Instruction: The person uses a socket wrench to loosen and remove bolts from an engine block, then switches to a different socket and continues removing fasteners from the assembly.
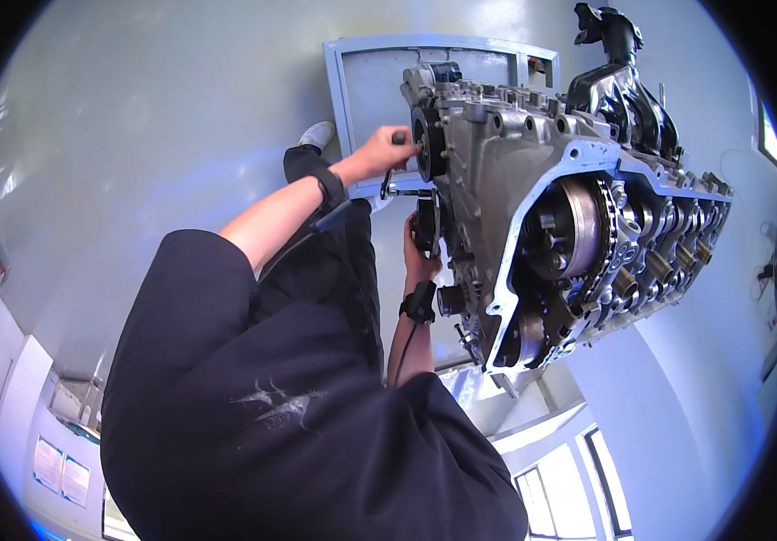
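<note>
An engine with its front side toward me fills the right of the view. My left hand is closed around the handle of a ratchet wrench, whose dark handle end sticks out above the fist. From the wrench's head a short metal extension runs to the engine, below a black pulley. Lower down, my right hand reaches up against a round black part on the engine's side, with its fingers partly hidden behind that part. Both wrists wear black bands.
Through the open end of the engine show a chain and a round metal gear. A black manifold rises from the far side. Behind the engine stands a pale metal frame. A white shoe is on the floor beside it.
</note>
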Tool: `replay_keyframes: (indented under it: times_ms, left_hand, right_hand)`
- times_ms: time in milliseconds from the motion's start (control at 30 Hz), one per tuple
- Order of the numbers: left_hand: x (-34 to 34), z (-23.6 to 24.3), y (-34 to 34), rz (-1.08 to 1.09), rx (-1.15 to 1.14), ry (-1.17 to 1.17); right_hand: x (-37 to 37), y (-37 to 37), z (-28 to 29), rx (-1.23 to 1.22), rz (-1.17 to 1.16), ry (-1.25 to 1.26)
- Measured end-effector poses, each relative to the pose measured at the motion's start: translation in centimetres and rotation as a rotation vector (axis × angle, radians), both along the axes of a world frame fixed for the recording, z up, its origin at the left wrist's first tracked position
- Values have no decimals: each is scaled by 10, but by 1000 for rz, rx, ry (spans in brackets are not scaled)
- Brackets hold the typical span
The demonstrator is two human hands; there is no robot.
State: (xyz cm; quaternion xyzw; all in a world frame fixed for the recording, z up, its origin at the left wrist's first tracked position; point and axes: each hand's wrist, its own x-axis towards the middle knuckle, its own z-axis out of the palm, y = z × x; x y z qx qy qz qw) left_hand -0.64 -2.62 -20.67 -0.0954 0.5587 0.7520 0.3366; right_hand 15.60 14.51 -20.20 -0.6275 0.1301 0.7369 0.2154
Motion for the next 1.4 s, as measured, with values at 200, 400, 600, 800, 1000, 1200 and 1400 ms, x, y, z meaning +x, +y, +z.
replay_keyframes:
  times_ms: [200, 400, 600, 800, 1000, 1200, 1400]
  left_hand:
    - [-10, -78, -15, 348, 218, -418]
    - [6, -64, -16, 446, 160, -390]
    - [52, 31, 2, -139, -134, 348]
    - [94, 45, 6, -503, -125, 769]
    - [76, 42, 8, -242, -149, 525]
    - [3, -11, 5, 63, 16, 33]
    - [-18, -71, -2, 400, 149, -653]
  right_hand:
    - [-3, -3, -1, -81, -3, 70]
    - [-6, -3, -6, -95, 1, 46]
    - [8, 9, -7, -21, -21, 50]
    - [9, 3, -16, 286, 625, -68]
    - [7, 8, -9, -86, 86, 83]
    - [0, 2, 2, -34, 3, 35]
    - [-3, -2, 5, -49, 45, 49]
